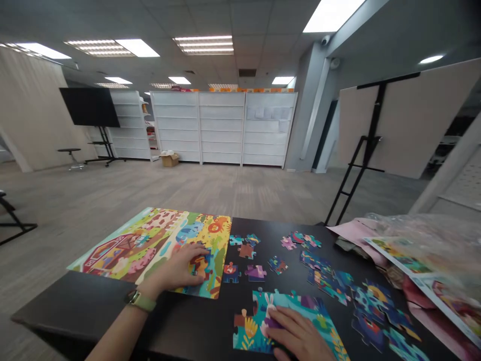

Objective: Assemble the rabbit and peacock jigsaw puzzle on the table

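Observation:
My left hand (175, 268) rests on a colourful printed farm-and-animal puzzle picture (124, 250), its fingers pinching a multicoloured jigsaw piece (201, 265). My right hand (296, 333) lies on a partly assembled jigsaw section (259, 321) showing a white rabbit and plants. Its fingertips touch a dark purple area by the rabbit, and whether they grip a piece is hidden. Several loose jigsaw pieces (248, 250) lie on the black table (75, 301) between my hands and further right. A larger scattered group (368, 311) sits to the right of my right hand.
Crumpled clear plastic (421, 235), printed sheets (402, 255) and pink fabric (353, 235) lie at the table's right. A black easel with a board (376, 125) stands beyond the far edge. White shelving (221, 125), a cardboard box (170, 159) and a wall screen (89, 107) stand across the floor.

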`<act>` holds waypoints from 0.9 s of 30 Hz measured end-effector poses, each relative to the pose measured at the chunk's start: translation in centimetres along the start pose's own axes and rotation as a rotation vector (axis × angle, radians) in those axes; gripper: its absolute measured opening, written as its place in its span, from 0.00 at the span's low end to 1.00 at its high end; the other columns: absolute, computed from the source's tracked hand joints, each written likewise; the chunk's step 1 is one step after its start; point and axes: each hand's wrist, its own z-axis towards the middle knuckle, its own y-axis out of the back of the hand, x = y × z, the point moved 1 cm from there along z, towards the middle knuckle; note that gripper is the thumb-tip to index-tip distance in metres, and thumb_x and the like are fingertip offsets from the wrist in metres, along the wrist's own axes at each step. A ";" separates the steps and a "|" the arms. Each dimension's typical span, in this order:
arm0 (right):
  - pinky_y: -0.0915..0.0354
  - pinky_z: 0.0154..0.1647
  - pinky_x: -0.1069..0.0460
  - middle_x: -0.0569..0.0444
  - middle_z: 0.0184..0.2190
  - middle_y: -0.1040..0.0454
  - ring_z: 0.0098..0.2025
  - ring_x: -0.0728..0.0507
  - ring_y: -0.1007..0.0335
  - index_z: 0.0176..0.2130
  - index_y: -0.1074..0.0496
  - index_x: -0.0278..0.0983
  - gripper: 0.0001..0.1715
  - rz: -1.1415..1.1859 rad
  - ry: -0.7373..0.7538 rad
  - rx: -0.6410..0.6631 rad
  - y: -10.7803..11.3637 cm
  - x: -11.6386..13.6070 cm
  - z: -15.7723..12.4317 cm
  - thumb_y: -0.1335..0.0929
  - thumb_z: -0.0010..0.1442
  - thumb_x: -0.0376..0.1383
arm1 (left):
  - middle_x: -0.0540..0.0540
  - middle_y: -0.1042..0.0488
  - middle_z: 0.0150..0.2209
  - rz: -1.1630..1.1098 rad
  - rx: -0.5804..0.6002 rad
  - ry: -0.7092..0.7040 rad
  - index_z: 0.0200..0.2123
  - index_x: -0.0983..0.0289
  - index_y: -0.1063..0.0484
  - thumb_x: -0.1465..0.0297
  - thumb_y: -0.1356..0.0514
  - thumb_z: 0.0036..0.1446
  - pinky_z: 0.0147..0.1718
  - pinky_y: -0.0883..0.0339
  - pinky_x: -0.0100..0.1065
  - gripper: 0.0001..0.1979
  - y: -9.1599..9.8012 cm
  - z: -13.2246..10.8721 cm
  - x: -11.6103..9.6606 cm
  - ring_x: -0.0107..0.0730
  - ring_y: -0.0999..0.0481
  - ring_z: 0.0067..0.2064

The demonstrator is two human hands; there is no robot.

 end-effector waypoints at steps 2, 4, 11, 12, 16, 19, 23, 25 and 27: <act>0.25 0.54 0.49 0.55 0.55 0.21 0.55 0.39 0.23 0.51 0.22 0.47 0.20 0.017 -0.028 0.037 0.6 0.1 -0.3 0.28 0.59 0.34 | 0.60 0.29 0.62 0.006 0.002 -0.023 0.56 0.57 0.26 0.63 0.32 0.49 0.65 0.43 0.53 0.29 -0.5 -0.1 -0.6 0.56 0.35 0.65; 0.26 0.55 0.50 0.55 0.55 0.21 0.55 0.39 0.23 0.51 0.22 0.47 0.20 0.015 -0.048 0.072 1.1 0.1 -0.8 0.28 0.59 0.33 | 0.60 0.29 0.62 0.016 0.012 -0.032 0.57 0.56 0.26 0.62 0.33 0.50 0.64 0.42 0.53 0.28 -1.0 -0.2 -1.4 0.56 0.34 0.65; 0.25 0.53 0.50 0.54 0.55 0.21 0.54 0.39 0.22 0.51 0.22 0.47 0.19 -0.028 -0.035 0.086 1.9 -0.1 -2.0 0.27 0.59 0.35 | 0.59 0.32 0.64 -0.021 0.103 -0.064 0.58 0.53 0.28 0.59 0.31 0.49 0.65 0.43 0.55 0.31 -2.7 -0.6 -5.2 0.57 0.36 0.65; 0.25 0.53 0.50 0.54 0.54 0.21 0.54 0.40 0.22 0.51 0.23 0.47 0.19 -0.021 -0.032 0.066 1.9 -0.1 -2.1 0.27 0.60 0.36 | 0.59 0.32 0.63 -0.034 0.107 -0.084 0.58 0.53 0.28 0.59 0.30 0.49 0.65 0.44 0.55 0.31 -3.0 -0.7 -5.9 0.57 0.36 0.65; 0.26 0.53 0.51 0.54 0.53 0.20 0.53 0.41 0.21 0.51 0.23 0.47 0.18 0.003 -0.015 0.005 1.8 -0.2 -2.1 0.28 0.61 0.36 | 0.60 0.33 0.64 -0.036 0.128 -0.121 0.57 0.53 0.28 0.62 0.29 0.49 0.65 0.48 0.59 0.31 -4.0 -0.9 -8.5 0.58 0.36 0.65; 0.25 0.53 0.51 0.55 0.53 0.20 0.53 0.41 0.22 0.51 0.23 0.47 0.17 -0.004 -0.032 0.016 1.9 -0.2 -2.2 0.28 0.61 0.36 | 0.59 0.34 0.65 -0.023 0.140 -0.126 0.57 0.52 0.27 0.62 0.31 0.50 0.65 0.47 0.59 0.28 -4.4 -0.9 -9.9 0.58 0.37 0.65; 0.25 0.52 0.50 0.56 0.54 0.20 0.53 0.41 0.22 0.50 0.22 0.47 0.16 -0.049 -0.042 0.065 2.3 -0.2 -2.3 0.28 0.62 0.38 | 0.58 0.35 0.66 -0.010 0.173 -0.154 0.57 0.51 0.28 0.63 0.30 0.49 0.65 0.50 0.62 0.31 -4.5 -0.6 -10.4 0.59 0.40 0.67; 0.25 0.52 0.50 0.56 0.54 0.20 0.53 0.41 0.22 0.50 0.22 0.47 0.15 -0.054 -0.040 0.069 2.4 -0.2 -2.3 0.28 0.62 0.39 | 0.57 0.35 0.66 -0.006 0.188 -0.156 0.58 0.51 0.28 0.63 0.29 0.46 0.65 0.50 0.63 0.33 -4.4 -0.4 -10.3 0.61 0.41 0.67; 0.25 0.52 0.51 0.56 0.53 0.20 0.53 0.41 0.22 0.50 0.22 0.47 0.15 -0.040 -0.042 0.054 2.3 -0.3 -2.4 0.28 0.62 0.39 | 0.57 0.34 0.66 0.002 0.191 -0.161 0.57 0.52 0.27 0.63 0.29 0.46 0.65 0.48 0.62 0.32 -4.2 -0.2 -10.3 0.60 0.39 0.66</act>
